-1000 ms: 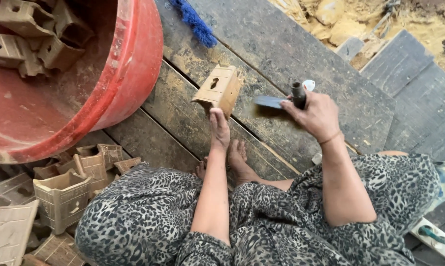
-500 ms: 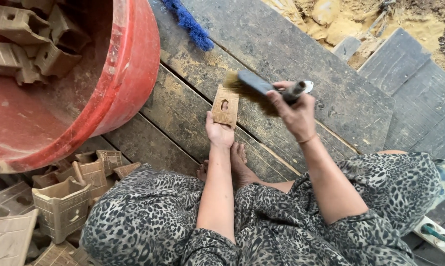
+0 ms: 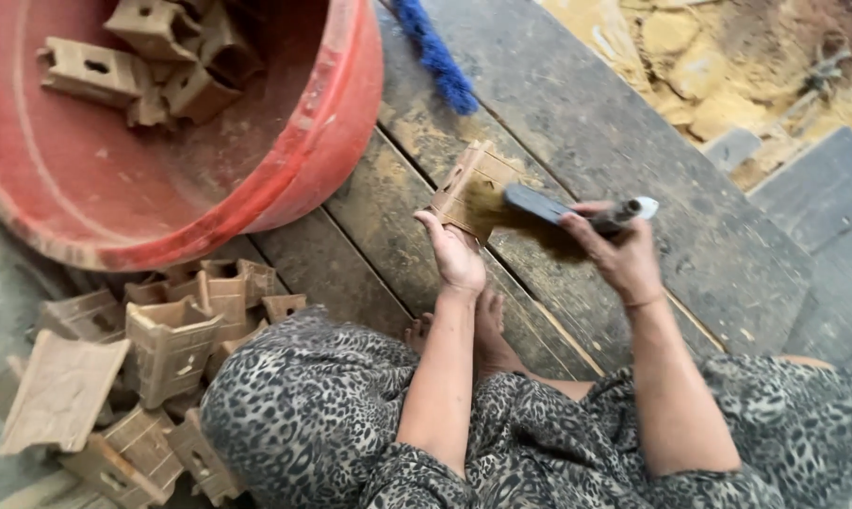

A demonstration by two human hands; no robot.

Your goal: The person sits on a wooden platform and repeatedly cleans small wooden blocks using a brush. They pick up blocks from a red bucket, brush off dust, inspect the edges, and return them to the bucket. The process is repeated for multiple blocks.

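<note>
My left hand [image 3: 456, 254] holds a small tan block-shaped piece [image 3: 471, 188] with slots in it, raised over the wooden boards [image 3: 369, 207]. My right hand [image 3: 624, 254] grips the handle of a dark brush [image 3: 548, 209], whose bristles lie against the piece's right side. Both forearms reach out over my leopard-print lap [image 3: 332, 415]. My bare feet show between the arms.
A big red tub [image 3: 332, 123] at the upper left holds several of the same tan pieces. More of them lie heaped [image 3: 162, 349] on the ground at the lower left. A blue brush head [image 3: 435, 57] lies on the boards beyond. Yellow soil and rubble sit at the upper right.
The brush has swept down across the piece, and my left hand has turned the piece to a new angle. The view has shifted slightly.
</note>
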